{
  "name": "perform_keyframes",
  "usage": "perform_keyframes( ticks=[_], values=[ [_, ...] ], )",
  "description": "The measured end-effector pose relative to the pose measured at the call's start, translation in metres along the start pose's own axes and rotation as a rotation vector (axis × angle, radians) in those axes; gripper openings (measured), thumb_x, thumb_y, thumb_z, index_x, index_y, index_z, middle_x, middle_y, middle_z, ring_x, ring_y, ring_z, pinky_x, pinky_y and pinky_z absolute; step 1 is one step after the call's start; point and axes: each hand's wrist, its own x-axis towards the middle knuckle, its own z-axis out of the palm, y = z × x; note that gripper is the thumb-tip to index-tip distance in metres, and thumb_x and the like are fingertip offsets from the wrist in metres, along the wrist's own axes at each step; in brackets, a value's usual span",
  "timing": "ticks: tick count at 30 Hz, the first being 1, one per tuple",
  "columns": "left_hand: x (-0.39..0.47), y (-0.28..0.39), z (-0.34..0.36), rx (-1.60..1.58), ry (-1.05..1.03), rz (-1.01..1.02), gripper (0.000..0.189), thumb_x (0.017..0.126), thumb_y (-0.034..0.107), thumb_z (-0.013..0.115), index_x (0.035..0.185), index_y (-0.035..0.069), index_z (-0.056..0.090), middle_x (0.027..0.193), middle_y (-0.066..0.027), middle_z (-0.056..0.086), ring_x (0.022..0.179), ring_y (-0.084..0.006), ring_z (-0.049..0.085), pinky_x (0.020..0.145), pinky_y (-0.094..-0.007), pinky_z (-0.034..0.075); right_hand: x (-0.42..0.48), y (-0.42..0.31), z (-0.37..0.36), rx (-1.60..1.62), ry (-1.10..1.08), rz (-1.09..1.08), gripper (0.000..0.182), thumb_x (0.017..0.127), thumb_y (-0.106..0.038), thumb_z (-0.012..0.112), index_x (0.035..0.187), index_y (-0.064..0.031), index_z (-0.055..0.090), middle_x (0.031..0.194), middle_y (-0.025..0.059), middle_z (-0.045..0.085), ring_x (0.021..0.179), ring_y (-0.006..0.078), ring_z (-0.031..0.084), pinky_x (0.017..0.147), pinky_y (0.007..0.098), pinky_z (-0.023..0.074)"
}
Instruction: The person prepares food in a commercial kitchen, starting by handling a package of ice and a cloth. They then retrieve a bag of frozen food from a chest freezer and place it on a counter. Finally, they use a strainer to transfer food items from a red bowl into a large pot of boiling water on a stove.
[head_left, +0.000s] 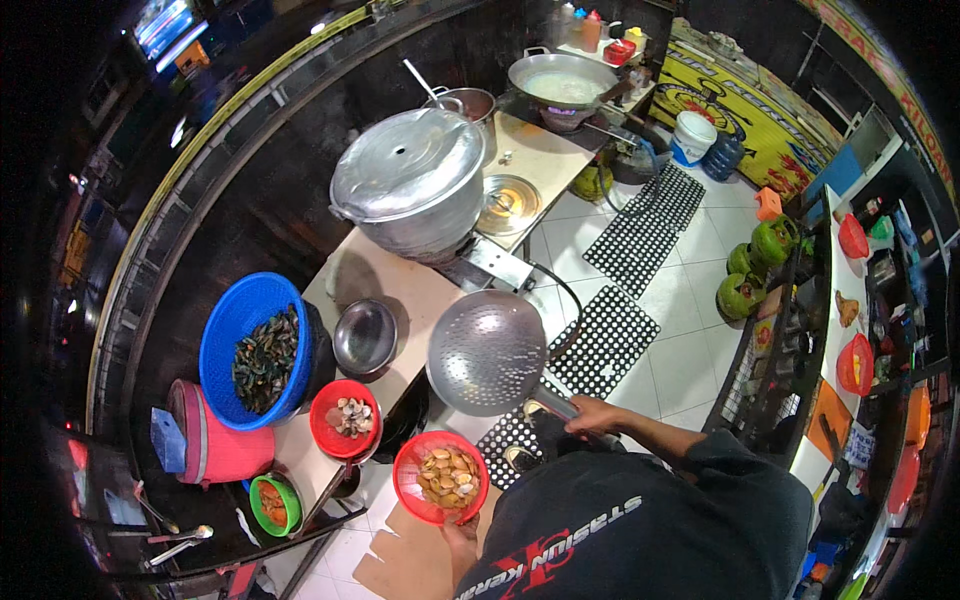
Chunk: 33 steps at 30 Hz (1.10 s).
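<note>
My left hand grips the near rim of a red plastic basket that holds brown-shelled clams. My right hand is closed around the handle of a large perforated metal skimmer, its bowl hanging above the counter's edge, beyond the basket. Left of the held basket, a second red basket with pale shellfish sits on a pan at the counter. Behind it stand a steel bowl and a blue basket of dark mussels.
A lidded aluminium pot stands on the counter; farther back, a wok of pale liquid sits over a lit burner. A pink bucket and green basket stand left. Black mats and green gas cylinders are on the floor.
</note>
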Motion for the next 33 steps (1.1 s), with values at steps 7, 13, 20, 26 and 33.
perform_keyframes(
  ticks=[7, 13, 20, 26, 33],
  values=[
    [0.025, -0.018, 0.087, 0.211, -0.3, 0.034, 0.056, 0.088, 0.032, 0.054, 0.133, 0.004, 0.035, 0.127, -0.0124, 0.049, 0.111, -0.026, 0.054, 0.086, -0.0452, 0.051, -0.086, 0.035, -0.065, 0.322, 0.338, 0.163, 0.036, 0.079, -0.006, 0.061, 0.109, -0.0007, 0.041, 0.067, 0.0066, 0.053, 0.047, 0.0146, 0.052, 0.041, 0.0306, 0.0471],
    [0.064, -0.075, 0.158, 0.164, 0.045, -0.08, 0.062, 0.073, 0.007, 0.051, 0.13, 0.016, 0.032, 0.12, -0.0141, 0.049, 0.102, -0.0345, 0.056, 0.083, -0.0558, 0.048, -0.136, 0.088, -0.17, 0.217, 0.434, 0.117, 0.018, 0.083, -0.008, 0.059, 0.09, -0.0009, 0.044, 0.058, 0.0065, 0.051, 0.04, 0.0133, 0.048, 0.037, 0.0271, 0.0392],
    [0.04, -0.158, 0.327, 0.309, -0.04, -0.012, 0.058, 0.072, 0.008, 0.053, 0.127, 0.012, 0.035, 0.109, -0.0129, 0.056, 0.093, -0.0299, 0.06, 0.075, -0.0515, 0.052, -0.199, 0.097, -0.309, 0.181, 0.611, 0.237, 0.018, 0.087, -0.015, 0.058, 0.092, -0.0046, 0.044, 0.057, 0.004, 0.052, 0.042, 0.0124, 0.049, 0.036, 0.0268, 0.0393],
    [0.044, -0.216, 0.474, 0.475, -0.254, -0.071, 0.053, 0.073, 0.003, 0.049, 0.125, 0.005, 0.036, 0.101, -0.0122, 0.058, 0.079, -0.0218, 0.064, 0.06, -0.0362, 0.057, -0.215, 0.09, -0.411, 0.436, 0.7, 0.094, 0.021, 0.087, -0.015, 0.058, 0.097, -0.0057, 0.042, 0.061, 0.0051, 0.052, 0.042, 0.0122, 0.049, 0.035, 0.0265, 0.0411],
    [0.093, -0.285, 0.623, 0.543, -0.438, -0.143, 0.051, 0.074, 0.002, 0.046, 0.124, 0.006, 0.04, 0.091, -0.0067, 0.063, 0.064, -0.0167, 0.065, 0.05, -0.0315, 0.057, -0.161, 0.028, -0.503, 0.54, 0.967, -0.16, 0.027, 0.084, -0.009, 0.054, 0.107, -0.0071, 0.039, 0.067, 0.006, 0.051, 0.045, 0.0129, 0.049, 0.039, 0.0257, 0.0443]
  ],
)
